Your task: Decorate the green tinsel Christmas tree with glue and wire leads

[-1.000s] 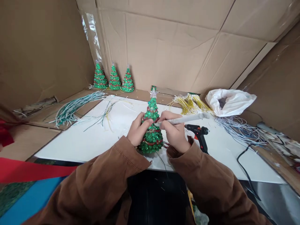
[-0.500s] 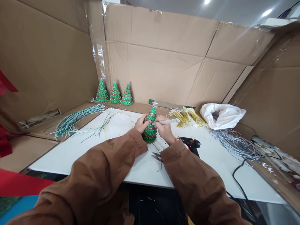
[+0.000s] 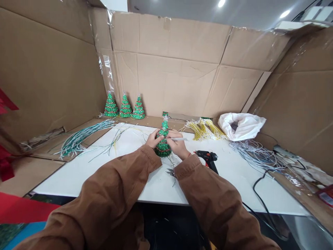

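A small green beaded Christmas tree (image 3: 163, 147) with red trim and a pale star on top stands upright on the white board. My left hand (image 3: 154, 139) grips its left side, the thumb lying across the front. In my right hand (image 3: 178, 144), a slim pale tool (image 3: 178, 139) is pinched against the tree's right side; its kind and its tip are not clear. Close to my right cuff lie small scissors (image 3: 170, 172), partly hidden by the sleeve. A black glue gun (image 3: 208, 158) rests to the right of that hand.
Three similar trees (image 3: 125, 107) stand at the back left. Green strands (image 3: 80, 139) lie on the left, yellow strand bundles (image 3: 203, 129) at the back. On the right are a white bag (image 3: 241, 126), pale wires (image 3: 256, 156) and a black cable (image 3: 260, 194). Cardboard walls (image 3: 169, 76) enclose the board (image 3: 151, 191).
The view has shifted slightly. The pale tool now looks shorter and flatter across my right fingers. Both hands stay at the tree, which remains upright.
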### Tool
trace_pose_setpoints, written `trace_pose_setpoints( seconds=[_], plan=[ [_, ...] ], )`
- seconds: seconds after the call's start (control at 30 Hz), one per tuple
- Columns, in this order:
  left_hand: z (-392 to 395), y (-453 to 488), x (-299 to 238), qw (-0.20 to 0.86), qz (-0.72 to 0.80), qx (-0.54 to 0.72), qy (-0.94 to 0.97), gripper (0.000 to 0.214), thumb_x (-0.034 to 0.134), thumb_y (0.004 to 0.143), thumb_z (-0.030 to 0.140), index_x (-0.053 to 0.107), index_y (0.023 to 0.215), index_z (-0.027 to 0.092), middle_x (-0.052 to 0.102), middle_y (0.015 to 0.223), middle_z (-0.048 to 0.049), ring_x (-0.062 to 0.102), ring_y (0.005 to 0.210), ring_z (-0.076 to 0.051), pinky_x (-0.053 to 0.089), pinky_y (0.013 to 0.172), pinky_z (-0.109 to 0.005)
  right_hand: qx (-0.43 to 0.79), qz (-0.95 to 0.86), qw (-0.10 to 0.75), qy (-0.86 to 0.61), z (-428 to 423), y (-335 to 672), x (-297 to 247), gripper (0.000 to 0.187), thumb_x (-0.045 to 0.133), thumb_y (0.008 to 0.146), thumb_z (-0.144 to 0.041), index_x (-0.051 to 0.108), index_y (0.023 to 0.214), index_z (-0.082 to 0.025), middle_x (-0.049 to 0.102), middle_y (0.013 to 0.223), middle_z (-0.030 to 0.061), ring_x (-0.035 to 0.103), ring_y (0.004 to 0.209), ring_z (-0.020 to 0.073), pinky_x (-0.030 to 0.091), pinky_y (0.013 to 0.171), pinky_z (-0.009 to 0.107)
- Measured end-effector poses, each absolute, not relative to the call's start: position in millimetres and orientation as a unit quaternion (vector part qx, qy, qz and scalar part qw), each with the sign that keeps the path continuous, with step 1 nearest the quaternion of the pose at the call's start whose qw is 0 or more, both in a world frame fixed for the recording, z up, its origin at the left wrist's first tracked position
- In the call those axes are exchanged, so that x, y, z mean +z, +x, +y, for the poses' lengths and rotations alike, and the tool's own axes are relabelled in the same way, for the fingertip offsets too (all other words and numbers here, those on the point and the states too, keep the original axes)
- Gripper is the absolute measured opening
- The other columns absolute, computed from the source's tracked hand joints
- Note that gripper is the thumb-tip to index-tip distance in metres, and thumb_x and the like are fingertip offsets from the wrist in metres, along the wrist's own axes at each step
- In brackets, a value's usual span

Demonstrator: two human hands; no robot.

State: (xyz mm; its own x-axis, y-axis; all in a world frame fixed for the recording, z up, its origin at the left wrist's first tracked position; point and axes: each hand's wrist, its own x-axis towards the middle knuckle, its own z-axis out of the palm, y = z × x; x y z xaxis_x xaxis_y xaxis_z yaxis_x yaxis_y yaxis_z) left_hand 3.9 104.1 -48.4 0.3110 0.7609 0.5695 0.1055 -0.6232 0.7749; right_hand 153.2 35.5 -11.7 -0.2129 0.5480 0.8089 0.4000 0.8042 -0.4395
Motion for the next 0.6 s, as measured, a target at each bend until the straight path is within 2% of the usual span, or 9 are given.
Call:
trace_pose_setpoints(
  seconds=[0.23,0.4,0.6],
  plan=[
    [103.9,4.7,-52.5,0.376,0.307,0.502,0.716,0.067,0.056,0.064,0.066,0.059,0.103,0.012,0.067,0.105,-0.0104,0.058,0.103,-0.028,0.043,0.094,-0.041,0.028,-0.792,0.517,-0.324,36.4,152.1,-13.8,0.017,0.043,0.066,-0.015,0.036,0.052,-0.021,0.044,0.055,-0.0013,0.039,0.061,0.0144,0.032,0.063,0.028],
    [106.1,7.9,-52.9,0.371,0.314,0.51,0.71,0.064,0.056,0.061,0.067,0.06,0.095,0.013,0.067,0.098,-0.0095,0.058,0.098,-0.027,0.042,0.094,-0.042,-0.024,-0.8,0.474,-0.367,29.6,144.7,-7.6,0.026,0.049,0.07,-0.022,0.031,0.051,-0.021,0.036,0.051,-0.0039,0.034,0.055,0.0113,0.026,0.056,0.025],
    [105.3,7.5,-51.7,0.382,0.311,0.507,0.708,0.061,0.056,0.063,0.065,0.059,0.094,0.013,0.066,0.101,-0.0107,0.058,0.1,-0.028,0.043,0.094,-0.043,-0.01,-0.765,0.487,-0.422,25.5,139.3,-6.4,0.03,0.047,0.073,-0.027,0.031,0.048,-0.02,0.036,0.049,-0.004,0.034,0.052,0.0096,0.024,0.053,0.024]
  ],
)
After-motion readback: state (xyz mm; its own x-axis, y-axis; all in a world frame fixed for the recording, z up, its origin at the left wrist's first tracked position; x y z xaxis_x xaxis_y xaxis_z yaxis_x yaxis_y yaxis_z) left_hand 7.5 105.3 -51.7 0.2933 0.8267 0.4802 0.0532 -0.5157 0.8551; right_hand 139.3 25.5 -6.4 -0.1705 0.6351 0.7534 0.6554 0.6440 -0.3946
